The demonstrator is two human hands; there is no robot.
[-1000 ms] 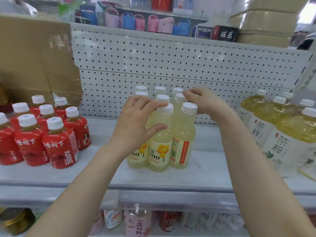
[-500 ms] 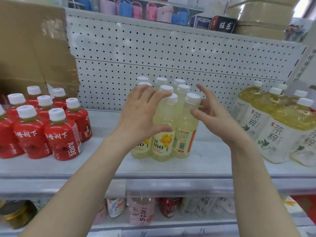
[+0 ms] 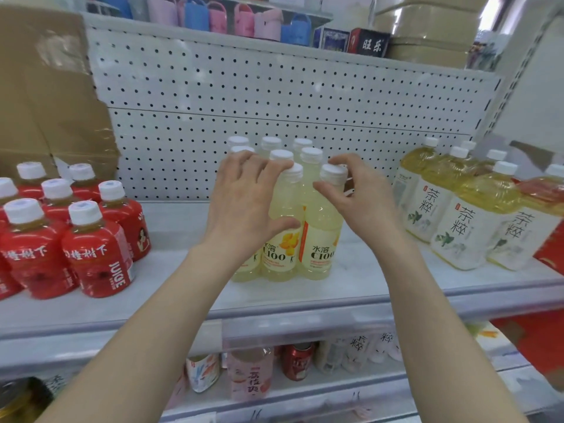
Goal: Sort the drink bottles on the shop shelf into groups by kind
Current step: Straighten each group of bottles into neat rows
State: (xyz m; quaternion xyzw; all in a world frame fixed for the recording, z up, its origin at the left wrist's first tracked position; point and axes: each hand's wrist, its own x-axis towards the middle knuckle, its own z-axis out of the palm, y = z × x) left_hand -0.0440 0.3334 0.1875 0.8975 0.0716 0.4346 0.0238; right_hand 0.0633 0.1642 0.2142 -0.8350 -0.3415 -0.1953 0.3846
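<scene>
Both forearms reach up and forward over the shelf (image 3: 396,288) edge. The left hand (image 3: 244,206) cups the pale C100 bottles (image 3: 311,155), its fingers (image 3: 259,166) spread and lightly bent over the caps, thumb wrapped onto the middle front bottle (image 3: 283,254). The right hand (image 3: 363,206) pinches the right front bottle (image 3: 320,248) at its cap, fingers curled. Red juice bottles (image 3: 97,261) stand left, tea bottles (image 3: 457,233) right.

White pegboard back (image 3: 274,96) w/ brown cardboard (image 3: 52,96) at left — pale shelf (image 3: 171,221), bright light (image 3: 497,10) top right.
</scene>
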